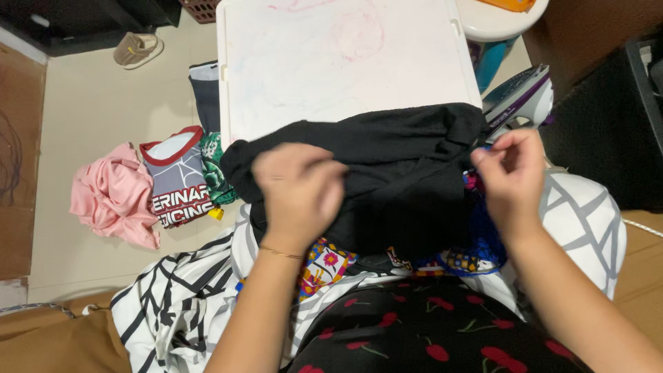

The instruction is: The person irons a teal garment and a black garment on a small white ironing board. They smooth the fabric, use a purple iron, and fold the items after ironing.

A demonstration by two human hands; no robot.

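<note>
We saw a white board (331, 62) at the far centre, and across its near edge lay the black garment (387, 173) — bunched and folded over. Our left hand (298, 190) gripped its near-left part, fingers curled; our right hand (510, 173) pinched its right edge. An iron (518, 97) stood just right.

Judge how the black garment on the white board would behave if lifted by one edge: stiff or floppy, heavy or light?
The black garment is probably floppy: it lies bunched in soft folds under the left hand. It likely weighs little, since the right hand pinches its edge with fingertips alone. It would probably drape off the white board rather than slide.
</note>
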